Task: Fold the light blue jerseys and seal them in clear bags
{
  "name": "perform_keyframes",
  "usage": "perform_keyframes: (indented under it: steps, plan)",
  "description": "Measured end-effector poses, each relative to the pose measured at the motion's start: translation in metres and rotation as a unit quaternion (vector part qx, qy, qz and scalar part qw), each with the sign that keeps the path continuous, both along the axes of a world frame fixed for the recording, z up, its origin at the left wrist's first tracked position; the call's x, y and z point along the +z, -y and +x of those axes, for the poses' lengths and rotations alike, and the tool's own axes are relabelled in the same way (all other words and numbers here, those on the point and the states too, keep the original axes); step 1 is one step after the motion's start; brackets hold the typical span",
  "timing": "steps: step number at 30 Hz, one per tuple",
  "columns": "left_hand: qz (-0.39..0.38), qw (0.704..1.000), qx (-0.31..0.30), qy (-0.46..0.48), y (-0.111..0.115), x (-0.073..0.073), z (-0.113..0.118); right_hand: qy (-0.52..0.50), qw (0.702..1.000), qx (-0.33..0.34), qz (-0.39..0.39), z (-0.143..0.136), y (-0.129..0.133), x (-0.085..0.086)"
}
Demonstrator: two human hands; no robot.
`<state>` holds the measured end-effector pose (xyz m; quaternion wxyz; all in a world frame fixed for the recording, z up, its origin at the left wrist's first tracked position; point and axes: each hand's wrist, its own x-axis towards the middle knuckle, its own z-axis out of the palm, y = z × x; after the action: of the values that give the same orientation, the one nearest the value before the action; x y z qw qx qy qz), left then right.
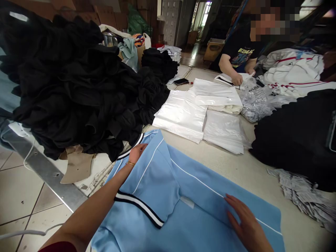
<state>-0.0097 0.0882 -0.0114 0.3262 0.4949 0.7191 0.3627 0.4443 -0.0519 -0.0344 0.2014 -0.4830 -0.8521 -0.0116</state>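
A light blue jersey (199, 196) with white piping and black-and-white striped bands lies partly folded on the table before me. My left hand (138, 153) is at its far left part, closed on the fabric by a striped band; the fingertips are partly hidden by the cloth. One short sleeve (154, 182) lies across the body, its striped cuff towards me. On the right part of the jersey, near the white piping, my right hand (243, 218) rests with fingers stretched out, holding nothing. A small white label (187, 202) shows at the fold.
Black garments (78, 87) are heaped at left. Flat plastic bags (181, 112) and a clear stack (223, 131) lie beyond the jersey. Black fabric (296, 136) and paper tags (301, 196) are at right. Across the table (231, 168), a co-worker (236, 56) handles a white garment.
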Motion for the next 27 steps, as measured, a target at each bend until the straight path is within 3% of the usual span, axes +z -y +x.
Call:
perform_keyframes:
  steps: [3, 7, 11, 14, 18, 19, 21, 23, 27]
  plan:
    - [-0.046, 0.998, -0.017, 0.04, -0.015, 0.007, -0.001, 0.064, 0.997, -0.014, -0.035, 0.042, 0.013, -0.013]
    - [-0.069, 0.995, -0.061, 0.048, -0.013, 0.015, 0.016, 0.085, 0.996, -0.019, -0.023, 0.066, 0.021, -0.03]
    - [-0.036, 0.999, -0.008, 0.019, -0.001, 0.023, 0.005, 0.085, 0.994, -0.07, 0.022, 0.075, 0.017, -0.036]
    - [-0.03, 0.999, 0.018, 0.011, -0.012, 0.025, -0.007, 0.051, 0.993, -0.083, 0.065, 0.023, 0.019, -0.018]
    - [-0.081, 0.994, 0.017, 0.072, -0.05, 0.018, 0.004, -0.026, 0.993, 0.117, -0.001, -0.124, 0.034, 0.013]
    - [-0.1, 0.99, 0.015, 0.095, -0.059, 0.016, 0.008, -0.013, 0.987, 0.149, -0.049, -0.159, 0.036, 0.017]
    - [-0.131, 0.981, 0.013, 0.141, -0.073, 0.013, 0.01, -0.004, 0.984, 0.151, -0.097, -0.207, 0.036, 0.02]
    - [-0.149, 0.973, 0.014, 0.178, -0.081, 0.011, 0.004, -0.017, 0.983, 0.143, -0.115, -0.222, 0.033, 0.019]
    - [-0.159, 0.964, 0.029, 0.21, -0.088, 0.002, -0.02, -0.081, 0.968, 0.196, -0.135, -0.192, 0.038, 0.018]
